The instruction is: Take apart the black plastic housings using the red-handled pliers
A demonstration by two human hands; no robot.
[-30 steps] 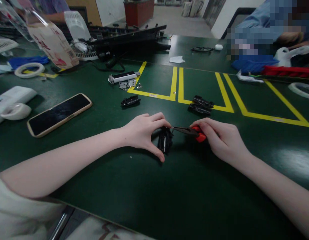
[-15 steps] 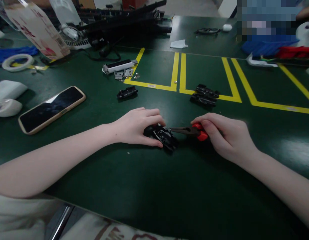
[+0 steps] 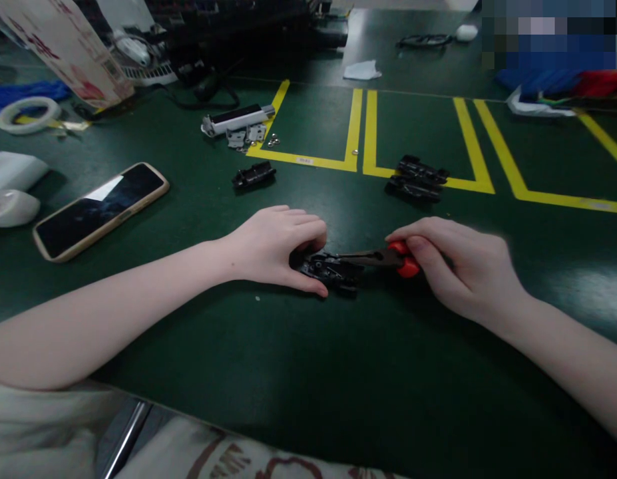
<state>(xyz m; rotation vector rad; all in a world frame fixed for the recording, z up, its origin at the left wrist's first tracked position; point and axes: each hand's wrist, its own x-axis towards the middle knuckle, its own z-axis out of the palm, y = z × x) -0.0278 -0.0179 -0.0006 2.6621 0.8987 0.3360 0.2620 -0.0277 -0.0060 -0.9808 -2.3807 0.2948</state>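
My left hand (image 3: pixel 285 247) is closed around a black plastic part (image 3: pixel 333 271) low over the green table, thumb on the near side and fingers on the far side. The part's left end is hidden in the palm. In my right hand (image 3: pixel 452 256) is a pair of long-nose pliers (image 3: pixel 375 257) with red handles, mostly covered by the fingers. The pliers' dark jaws point left and their tips meet the far edge of the black part. I cannot tell whether the jaws grip anything.
Similar black parts (image 3: pixel 416 178) lie on the yellow tape, another (image 3: pixel 254 175) farther left. Beyond that are a white-and-black module (image 3: pixel 238 121), metal brackets (image 3: pixel 245 136) and small nuts (image 3: pixel 273 140). At left are a phone (image 3: pixel 101 209), a tape roll (image 3: pixel 27 114) and a carton (image 3: pixel 71 53).
The black part has turned in my left hand, so its right end now points more directly right. The pliers stay at its far edge. The view has tilted slightly.
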